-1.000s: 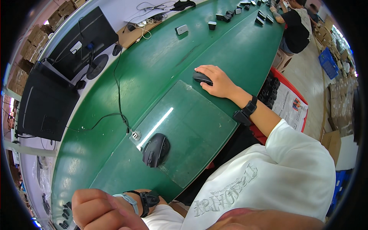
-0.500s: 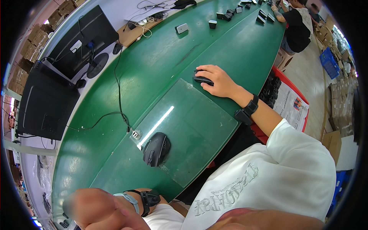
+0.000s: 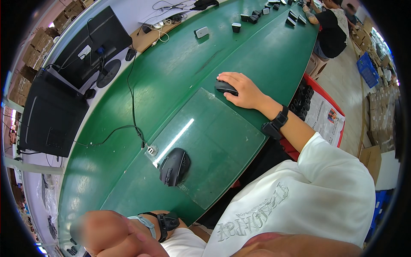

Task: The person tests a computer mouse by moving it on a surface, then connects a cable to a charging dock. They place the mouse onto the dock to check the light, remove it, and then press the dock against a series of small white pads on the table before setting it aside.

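Note:
My right hand [image 3: 243, 89] rests over a black computer mouse [image 3: 225, 88] beside the far corner of a clear sheet [image 3: 233, 137] on the green tabletop. Its fingers curl around the mouse's top and side, and a black strapped device [image 3: 274, 125] sits on that wrist. A second black mouse [image 3: 175, 167] lies untouched on the near-left part of the sheet. At the lower edge my left wrist shows a light blue band and a black strapped device [image 3: 168, 222]. The left hand's fingers are hidden behind a large blurred shape, so what they hold cannot be seen.
Two dark monitors [image 3: 92, 49] stand along the left, with a black cable [image 3: 133, 98] running onto the table. Small black-and-white devices [image 3: 236, 28] lie farther up. A red bin [image 3: 340, 112] with dark items stands right of the table. Another person [image 3: 332, 32] sits at the far end.
My right fingers now lie closer together on the mouse, which has shifted very slightly up and left. The mouse on the sheet and my left wrist have stayed put.

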`<state>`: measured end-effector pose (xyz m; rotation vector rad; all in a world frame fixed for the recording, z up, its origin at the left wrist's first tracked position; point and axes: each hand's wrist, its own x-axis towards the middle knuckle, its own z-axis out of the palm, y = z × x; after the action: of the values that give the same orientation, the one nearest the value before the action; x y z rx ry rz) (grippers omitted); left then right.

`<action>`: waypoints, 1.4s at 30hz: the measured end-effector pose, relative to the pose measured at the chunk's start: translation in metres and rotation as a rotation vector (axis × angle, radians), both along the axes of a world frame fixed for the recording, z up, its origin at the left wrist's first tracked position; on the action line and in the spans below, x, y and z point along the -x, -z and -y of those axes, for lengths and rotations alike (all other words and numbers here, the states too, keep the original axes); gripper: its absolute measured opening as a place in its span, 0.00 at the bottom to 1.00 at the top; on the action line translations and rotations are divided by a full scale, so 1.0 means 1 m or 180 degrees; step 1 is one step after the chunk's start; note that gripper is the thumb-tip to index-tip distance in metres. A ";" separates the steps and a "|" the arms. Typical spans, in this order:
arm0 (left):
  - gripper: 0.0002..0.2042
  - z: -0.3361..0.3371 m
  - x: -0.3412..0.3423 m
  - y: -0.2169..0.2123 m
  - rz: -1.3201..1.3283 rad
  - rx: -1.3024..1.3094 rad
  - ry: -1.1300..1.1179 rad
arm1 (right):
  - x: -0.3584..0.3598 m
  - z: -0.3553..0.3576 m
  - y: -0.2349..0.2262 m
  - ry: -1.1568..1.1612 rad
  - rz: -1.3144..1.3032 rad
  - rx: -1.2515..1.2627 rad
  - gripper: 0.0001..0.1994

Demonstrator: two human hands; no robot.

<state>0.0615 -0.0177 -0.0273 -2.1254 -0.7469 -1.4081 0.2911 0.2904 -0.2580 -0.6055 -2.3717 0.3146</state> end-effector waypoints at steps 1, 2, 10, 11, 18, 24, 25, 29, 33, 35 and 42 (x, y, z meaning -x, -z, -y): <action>0.07 0.000 0.000 0.000 0.0008 0.0007 0.0001 | 0.000 0.000 0.000 -0.0036 -0.0024 -0.0022 0.25; 0.07 0.000 0.000 0.000 0.0009 0.0005 -0.0001 | 0.000 0.000 0.000 -0.0003 -0.0016 -0.0015 0.25; 0.07 0.000 0.001 0.000 -0.0017 -0.0034 0.0026 | 0.001 -0.001 0.002 -0.0002 -0.0014 -0.0047 0.22; 0.07 0.000 0.001 0.000 -0.0011 -0.0030 0.0022 | 0.001 -0.001 0.002 0.0015 -0.0016 -0.0054 0.22; 0.07 -0.002 0.002 0.000 -0.0039 -0.0033 0.0022 | 0.000 0.000 -0.001 -0.0078 -0.0007 -0.0085 0.21; 0.07 0.001 0.003 0.000 0.0005 0.0060 0.0012 | 0.001 -0.001 0.001 -0.0060 0.0009 -0.0055 0.21; 0.07 0.001 0.003 0.000 -0.0009 0.0065 0.0014 | 0.001 -0.001 0.001 -0.0071 -0.0001 -0.0072 0.21; 0.07 0.001 0.004 -0.003 -0.0122 0.0153 0.0053 | 0.000 -0.001 0.002 -0.0002 -0.0055 -0.0025 0.22; 0.07 0.001 0.002 -0.001 -0.0031 0.0067 -0.0002 | 0.000 0.000 0.002 0.0072 -0.0033 0.0001 0.24; 0.07 0.003 0.001 0.000 0.0020 -0.0038 -0.0046 | 0.001 0.000 0.002 0.0065 -0.0012 -0.0029 0.25; 0.07 0.006 0.003 -0.004 -0.0107 0.0144 0.0062 | 0.001 -0.002 0.004 0.0254 -0.0078 -0.0069 0.25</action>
<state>0.0581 -0.0241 -0.0232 -2.1909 -0.7537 -1.3743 0.2905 0.2925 -0.2624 -0.6802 -2.3178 0.2593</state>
